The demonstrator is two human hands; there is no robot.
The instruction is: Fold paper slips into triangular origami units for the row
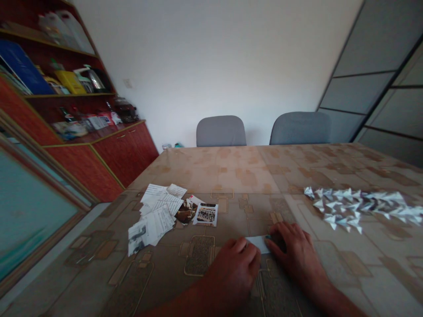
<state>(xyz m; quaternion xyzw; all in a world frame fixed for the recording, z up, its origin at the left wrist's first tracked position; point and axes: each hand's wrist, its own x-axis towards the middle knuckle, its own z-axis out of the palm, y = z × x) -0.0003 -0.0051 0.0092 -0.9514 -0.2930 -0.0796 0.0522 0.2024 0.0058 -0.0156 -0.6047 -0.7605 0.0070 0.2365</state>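
Note:
A small white piece of paper [258,242] lies on the patterned tabletop between my two hands. My left hand [236,266] has its fingers curled and closed on the paper's left end. At the right end, my right hand [292,246] grips the paper, its thumb along the near side and its fingers bent over the far side. Part of the paper is hidden under the fingers of both hands. To the left, loose printed paper pieces [158,211] lie in an overlapping pile. Beside them is a piece with a picture [206,214].
Several folded pointed paper pieces [343,204] lie in rows at the right of the table [231,167]. Beyond the far edge stand two grey chairs [221,130], [300,127]. A red-brown cabinet [128,152] with filled shelves is at the left.

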